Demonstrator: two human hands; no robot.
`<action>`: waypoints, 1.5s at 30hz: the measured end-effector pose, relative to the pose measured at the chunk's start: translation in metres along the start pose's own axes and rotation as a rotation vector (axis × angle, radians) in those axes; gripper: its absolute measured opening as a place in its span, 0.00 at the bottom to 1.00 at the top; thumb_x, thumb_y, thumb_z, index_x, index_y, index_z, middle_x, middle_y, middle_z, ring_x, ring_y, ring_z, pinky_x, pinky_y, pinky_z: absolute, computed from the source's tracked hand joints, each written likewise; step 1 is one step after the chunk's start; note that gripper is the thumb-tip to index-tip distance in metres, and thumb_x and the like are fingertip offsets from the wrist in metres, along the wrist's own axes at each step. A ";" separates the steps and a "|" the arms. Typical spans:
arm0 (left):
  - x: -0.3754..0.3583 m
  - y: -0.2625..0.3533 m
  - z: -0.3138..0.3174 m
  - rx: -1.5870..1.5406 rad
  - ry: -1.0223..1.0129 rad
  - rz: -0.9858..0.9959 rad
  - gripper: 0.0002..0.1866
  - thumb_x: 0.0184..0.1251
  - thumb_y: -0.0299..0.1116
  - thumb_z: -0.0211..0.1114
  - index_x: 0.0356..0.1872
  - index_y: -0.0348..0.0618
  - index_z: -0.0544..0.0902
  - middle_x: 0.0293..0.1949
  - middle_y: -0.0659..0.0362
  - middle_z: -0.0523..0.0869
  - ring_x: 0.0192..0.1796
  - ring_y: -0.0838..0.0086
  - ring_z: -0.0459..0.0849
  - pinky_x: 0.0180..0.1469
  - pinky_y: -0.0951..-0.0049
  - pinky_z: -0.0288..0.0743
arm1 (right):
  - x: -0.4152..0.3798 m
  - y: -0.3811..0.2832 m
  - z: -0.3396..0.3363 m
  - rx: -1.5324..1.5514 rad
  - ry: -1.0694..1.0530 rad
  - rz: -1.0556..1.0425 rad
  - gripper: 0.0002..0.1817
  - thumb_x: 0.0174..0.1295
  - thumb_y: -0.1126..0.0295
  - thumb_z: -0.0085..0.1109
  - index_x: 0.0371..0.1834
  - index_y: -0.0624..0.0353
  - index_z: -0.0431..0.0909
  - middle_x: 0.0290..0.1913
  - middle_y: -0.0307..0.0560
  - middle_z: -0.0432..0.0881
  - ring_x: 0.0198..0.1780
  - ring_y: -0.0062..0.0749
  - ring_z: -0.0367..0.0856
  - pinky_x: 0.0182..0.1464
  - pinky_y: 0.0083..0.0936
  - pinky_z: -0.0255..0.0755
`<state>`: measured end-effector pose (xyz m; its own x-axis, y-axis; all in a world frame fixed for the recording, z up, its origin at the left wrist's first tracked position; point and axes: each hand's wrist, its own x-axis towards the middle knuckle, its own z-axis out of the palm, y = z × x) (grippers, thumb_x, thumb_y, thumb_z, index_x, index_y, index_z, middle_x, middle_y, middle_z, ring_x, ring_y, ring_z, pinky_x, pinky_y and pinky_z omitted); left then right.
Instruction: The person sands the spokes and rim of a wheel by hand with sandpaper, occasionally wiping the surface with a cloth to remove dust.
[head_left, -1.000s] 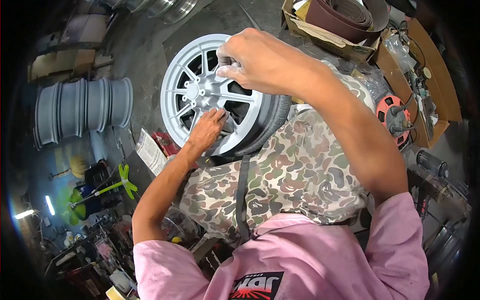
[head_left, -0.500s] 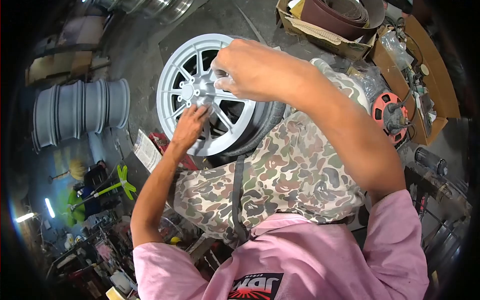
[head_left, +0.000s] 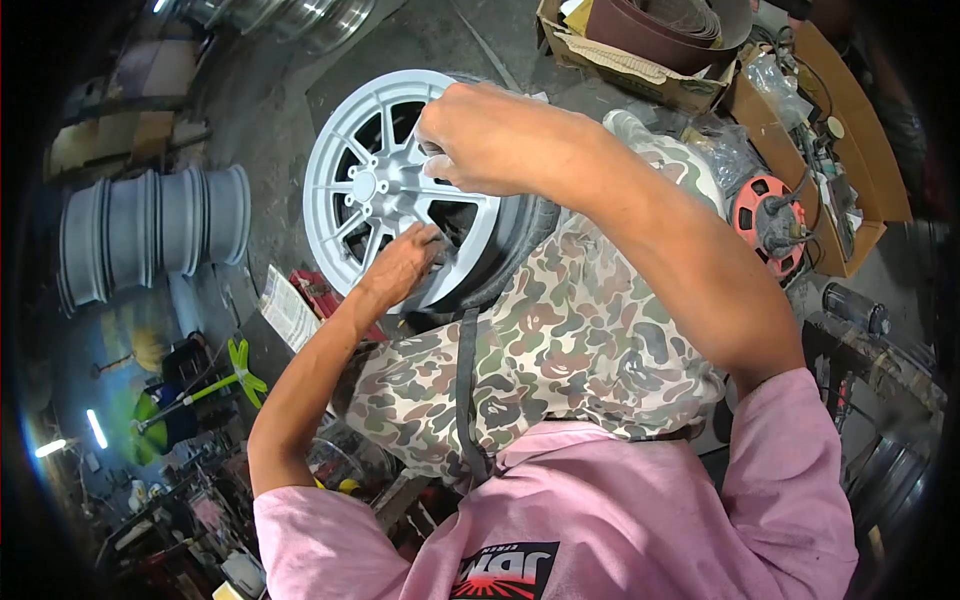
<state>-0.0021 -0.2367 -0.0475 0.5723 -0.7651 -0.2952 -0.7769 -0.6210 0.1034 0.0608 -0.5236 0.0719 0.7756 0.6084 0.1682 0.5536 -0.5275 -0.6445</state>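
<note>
A light grey spoked wheel point(head_left: 368, 187) lies face up on a black tyre point(head_left: 525, 235) in front of my knees. My left hand point(head_left: 408, 262) is at the lower spokes, its fingers bent together against a small grey piece that I cannot clearly make out. Over the right side of the rim is my right hand point(head_left: 465, 140), curled with thumb and fingers close together; whatever it may hold is hidden.
Grey wheel barrels point(head_left: 155, 235) lie at the left. Boxes point(head_left: 640, 70) with sanding rolls and tools stand at the upper right, near an orange cable reel point(head_left: 768, 228). A green-armed stand point(head_left: 238, 375) and a folded paper point(head_left: 288, 310) are at the lower left.
My left hand has moved from beside the hub outward to the lower right spokes. My right hand stays over the rim's right side. The whole view has shifted slightly.
</note>
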 end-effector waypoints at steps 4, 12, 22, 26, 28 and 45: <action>0.001 -0.031 -0.003 0.047 0.036 -0.162 0.19 0.53 0.19 0.61 0.49 0.37 0.83 0.51 0.47 0.82 0.56 0.52 0.78 0.61 0.62 0.74 | 0.000 0.001 0.000 0.001 -0.005 0.009 0.13 0.60 0.66 0.67 0.35 0.68 0.83 0.34 0.65 0.84 0.42 0.60 0.84 0.45 0.46 0.78; -0.023 -0.020 0.025 0.002 0.099 -0.092 0.31 0.46 0.16 0.63 0.60 0.38 0.80 0.60 0.48 0.78 0.64 0.51 0.75 0.73 0.62 0.66 | -0.001 0.000 0.002 -0.024 -0.033 0.031 0.13 0.60 0.65 0.67 0.34 0.68 0.83 0.34 0.65 0.84 0.42 0.60 0.84 0.45 0.46 0.78; -0.006 -0.026 0.017 0.131 0.129 -0.166 0.22 0.49 0.19 0.62 0.49 0.34 0.83 0.58 0.48 0.79 0.61 0.54 0.76 0.69 0.64 0.68 | -0.002 -0.002 0.005 -0.056 -0.085 0.007 0.15 0.61 0.64 0.67 0.36 0.68 0.83 0.34 0.64 0.85 0.42 0.59 0.85 0.46 0.45 0.79; -0.004 0.004 0.028 0.075 0.037 -0.057 0.19 0.53 0.20 0.60 0.48 0.35 0.83 0.56 0.49 0.80 0.61 0.55 0.76 0.68 0.66 0.70 | -0.003 -0.007 0.001 -0.064 -0.139 0.068 0.15 0.61 0.63 0.66 0.37 0.67 0.84 0.36 0.63 0.85 0.43 0.59 0.85 0.48 0.45 0.78; -0.002 0.016 0.017 0.058 -0.045 -0.026 0.20 0.53 0.21 0.60 0.50 0.36 0.83 0.54 0.50 0.81 0.60 0.55 0.76 0.67 0.64 0.70 | -0.006 -0.006 0.002 -0.084 -0.176 0.067 0.15 0.62 0.63 0.65 0.38 0.67 0.84 0.36 0.63 0.85 0.44 0.58 0.85 0.48 0.45 0.78; -0.016 -0.039 -0.024 0.224 0.183 -0.210 0.18 0.55 0.22 0.62 0.49 0.39 0.83 0.50 0.53 0.81 0.53 0.56 0.79 0.58 0.59 0.74 | -0.010 -0.005 0.002 -0.071 -0.170 0.089 0.15 0.61 0.62 0.66 0.36 0.67 0.83 0.36 0.63 0.85 0.43 0.57 0.85 0.46 0.45 0.78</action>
<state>0.0255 -0.2043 -0.0243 0.7474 -0.6550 -0.1111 -0.6640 -0.7308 -0.1581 0.0498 -0.5261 0.0722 0.7629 0.6462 -0.0193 0.5101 -0.6201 -0.5960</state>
